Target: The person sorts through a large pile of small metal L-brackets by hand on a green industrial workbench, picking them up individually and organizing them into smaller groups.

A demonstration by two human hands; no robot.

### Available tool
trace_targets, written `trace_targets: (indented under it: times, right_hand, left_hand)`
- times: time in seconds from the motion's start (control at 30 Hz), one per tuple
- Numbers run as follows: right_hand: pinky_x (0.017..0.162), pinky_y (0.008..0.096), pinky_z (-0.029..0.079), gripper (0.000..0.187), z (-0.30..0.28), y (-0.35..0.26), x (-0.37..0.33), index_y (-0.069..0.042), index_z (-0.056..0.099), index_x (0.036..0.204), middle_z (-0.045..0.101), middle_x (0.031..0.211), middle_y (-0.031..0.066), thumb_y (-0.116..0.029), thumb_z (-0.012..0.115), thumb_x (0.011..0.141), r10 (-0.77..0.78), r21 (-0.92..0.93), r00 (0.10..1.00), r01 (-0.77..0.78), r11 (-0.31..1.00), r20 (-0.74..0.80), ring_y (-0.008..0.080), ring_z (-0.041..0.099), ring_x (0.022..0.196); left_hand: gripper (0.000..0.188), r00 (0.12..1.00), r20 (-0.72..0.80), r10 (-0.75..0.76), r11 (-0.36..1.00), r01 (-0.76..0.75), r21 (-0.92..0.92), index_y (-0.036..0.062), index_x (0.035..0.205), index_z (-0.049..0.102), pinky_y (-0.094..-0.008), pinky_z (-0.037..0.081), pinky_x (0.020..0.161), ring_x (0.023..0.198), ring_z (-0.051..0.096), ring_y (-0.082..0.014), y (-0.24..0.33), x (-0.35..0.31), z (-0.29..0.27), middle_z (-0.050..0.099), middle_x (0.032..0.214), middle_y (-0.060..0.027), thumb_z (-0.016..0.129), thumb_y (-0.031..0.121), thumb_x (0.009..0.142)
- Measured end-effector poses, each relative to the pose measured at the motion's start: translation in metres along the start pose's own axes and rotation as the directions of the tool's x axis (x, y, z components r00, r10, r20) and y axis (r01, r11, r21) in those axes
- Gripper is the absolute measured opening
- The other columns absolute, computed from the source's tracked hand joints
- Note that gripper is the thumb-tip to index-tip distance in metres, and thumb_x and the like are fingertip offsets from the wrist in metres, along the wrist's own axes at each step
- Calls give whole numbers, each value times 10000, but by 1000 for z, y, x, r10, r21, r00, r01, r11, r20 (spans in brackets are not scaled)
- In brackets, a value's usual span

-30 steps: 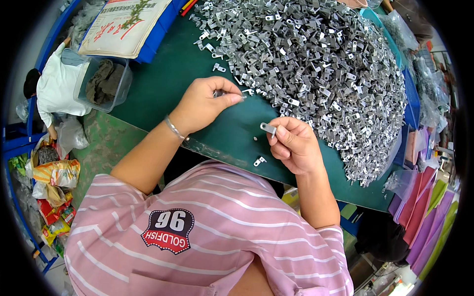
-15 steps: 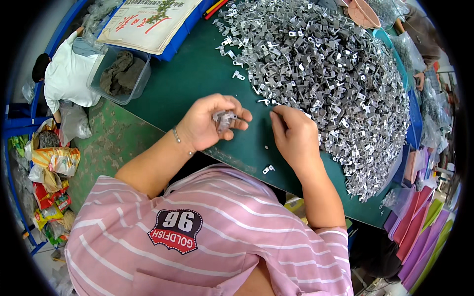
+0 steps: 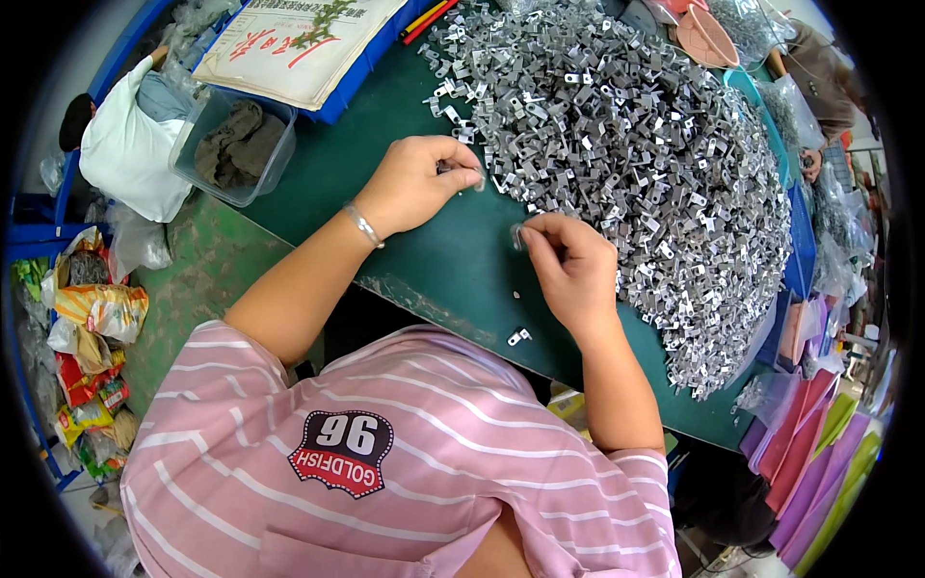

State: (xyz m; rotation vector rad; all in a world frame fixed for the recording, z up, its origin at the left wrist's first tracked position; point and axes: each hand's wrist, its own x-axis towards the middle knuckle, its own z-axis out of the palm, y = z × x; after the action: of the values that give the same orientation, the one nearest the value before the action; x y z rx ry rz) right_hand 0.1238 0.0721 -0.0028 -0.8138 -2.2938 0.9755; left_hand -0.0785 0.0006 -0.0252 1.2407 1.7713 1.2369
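A large heap of small bent metal brackets, each with a hole, covers the right of the green table. My left hand is palm down at the heap's left edge. Its thumb and forefinger pinch a small metal bracket, and the curled fingers hide most of whatever else lies in the palm. Just left of the heap, my right hand closes thumb and forefinger on another small shiny piece, blurred but like the brackets. One loose bracket lies near the table's front edge.
At the upper left stand a clear plastic tub with a dark cloth and a blue tray under printed paper. Peach and teal baskets edge the heap's far side. Coloured sheets hang lower right. Other people are at both sides.
My left hand has turned from palm up to palm down and moved away toward the heap's edge. A shiny piece now shows at my right fingertips, that hand having shifted slightly.
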Motion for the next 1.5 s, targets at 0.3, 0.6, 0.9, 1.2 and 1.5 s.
trace_targets:
  times: [0.3,0.6,0.9,1.2,1.5]
  right_hand:
    - [385,188,269,90,-11,6,-21,0,622,921,515,597,-13,-69,620,863,260,866,859,-483,127,441,41,376,435]
    - [400,203,280,107,-11,9,-24,-15,566,863,510,688,39,-120,554,876,161,878,865,-451,-163,475,97,414,492]
    - [439,253,403,133,-12,-2,-3,-13,552,753,534,605,41,-103,571,849,307,607,902,-431,668,303,141,513,509]
    - [517,380,502,186,19,-11,40,-49,567,712,596,685,125,-186,588,836,-166,-607,985,156,780,40,291,627,612]
    - [496,223,426,80,1,2,0,-11,617,855,666,822,81,40,641,798,-146,131,987,154,979,-66,112,536,562]
  left_hand:
    - [205,789,613,-28,47,614,-788,-53,1060,552,-151,257,417,511,366,-10,1,-43,24,539,833,-43,495,95,932]
    - [197,762,647,40,-29,648,-761,-32,966,549,-155,260,389,520,381,-20,3,-46,29,509,810,-42,444,134,945]
    - [171,909,215,-358,643,407,-649,33,861,577,-158,252,341,452,400,-20,16,-25,4,512,635,3,607,198,895]
    - [268,975,-131,181,819,-76,568,6,795,621,-357,484,606,643,601,-294,-3,12,7,612,726,-137,764,209,692]
    - [205,998,-65,17,991,-26,-131,25,862,618,-226,444,565,631,533,-67,3,-22,11,608,761,-10,760,67,721]
